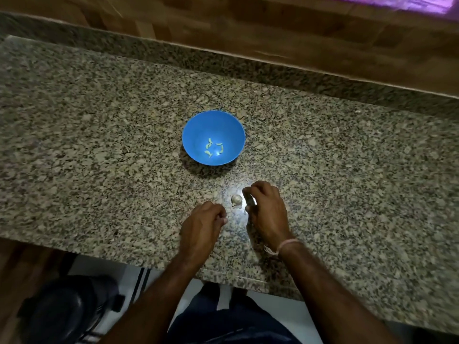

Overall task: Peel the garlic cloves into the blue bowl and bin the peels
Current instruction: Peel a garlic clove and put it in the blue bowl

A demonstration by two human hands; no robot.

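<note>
A person stands at a speckled granite bench (99,120), both hands low over its near edge and a partly stripped garlic bulb (236,199) lying on the stone between them. The left hand (202,225) is curled, thumb laid against the fingers. Whether it pinches a clove or a scrap of peel cannot be told. The right hand (267,209), a pale thread bracelet (285,245) at its wrist, hovers just beside the bulb with its fingers bent. Glare on the fingertips hides whether they grasp anything. Farther back on the bench, apart from the hands, sits the blue bowl (198,127), upright, with a few peeled cloves (208,153) scattered in its bottom. A wooden wall (248,26) runs behind the bench. Below its near edge, at the lower left, a dark round container (67,311) stands on the floor.
</note>
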